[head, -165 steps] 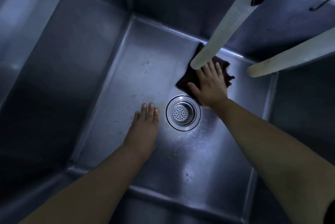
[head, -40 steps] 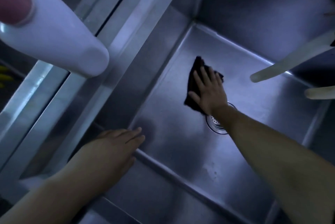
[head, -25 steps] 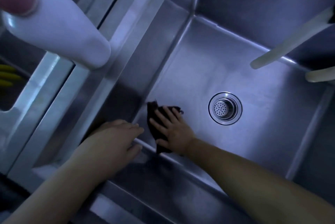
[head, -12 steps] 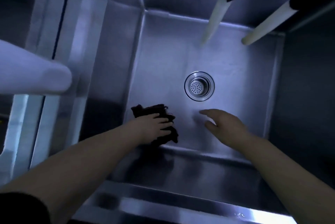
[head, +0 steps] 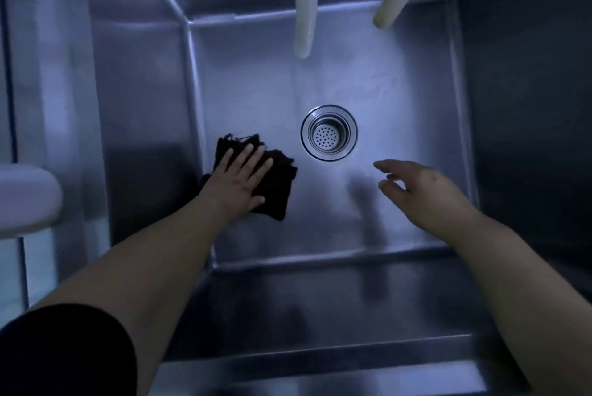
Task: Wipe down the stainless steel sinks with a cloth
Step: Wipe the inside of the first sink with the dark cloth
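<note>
while the left hand (head: 238,182) presses flat on a dark cloth (head: 272,190) on the sink floor (head: 368,81), the right hand (head: 423,190) hovers open and empty. the cloth could bunch near the drain (head: 329,133), leaving patches unwiped.

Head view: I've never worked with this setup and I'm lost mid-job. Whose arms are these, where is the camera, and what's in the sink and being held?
There is no machine here: the camera is worn on a person's head and looks down into a stainless steel sink. The two bare arms are that person's. The left hand presses flat on a dark cloth lying on the sink floor, left of the drain strainer. The right hand is open, holds nothing, and appears to hover above the floor. Two pale hoses hang down from the top.
</note>
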Demonstrator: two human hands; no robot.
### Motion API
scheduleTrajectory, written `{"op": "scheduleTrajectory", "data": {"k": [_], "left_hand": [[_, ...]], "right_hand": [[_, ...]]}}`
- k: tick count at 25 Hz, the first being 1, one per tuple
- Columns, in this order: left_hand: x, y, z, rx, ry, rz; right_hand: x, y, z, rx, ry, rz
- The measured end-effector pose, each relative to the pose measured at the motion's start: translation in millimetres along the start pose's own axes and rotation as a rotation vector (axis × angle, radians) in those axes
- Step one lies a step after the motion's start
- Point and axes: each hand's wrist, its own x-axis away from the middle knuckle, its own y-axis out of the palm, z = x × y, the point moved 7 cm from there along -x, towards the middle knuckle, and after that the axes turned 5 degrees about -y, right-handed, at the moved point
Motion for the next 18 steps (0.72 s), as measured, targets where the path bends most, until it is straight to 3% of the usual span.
{"op": "scheduleTrajectory", "data": {"k": [3,6,11,12,14,18], "left_hand": [[25,24,11,-0.071,0.016,-0.093],[44,43,17,-0.269,0.162,-0.202],[56,56,43,-0.422,0.465,-0.236],[58,58,46,-0.403,0.529,-0.22],[53,51,60,-0.294,0.639,-0.004],[25,27,102,-0.098,0.537,0.166]], "right_hand": [[-1,1,7,-0.051,0.048,-0.017],[-4,3,9,-0.098,0.035,-0.045],[-5,-26,17,-0.173,0.033,0.066],[-4,-34,19,-0.212,0.042,0.09],[-2,-46,27,-0.316,0.069,0.125],[2,-64,44,-0.273,0.08,0.171]]}}
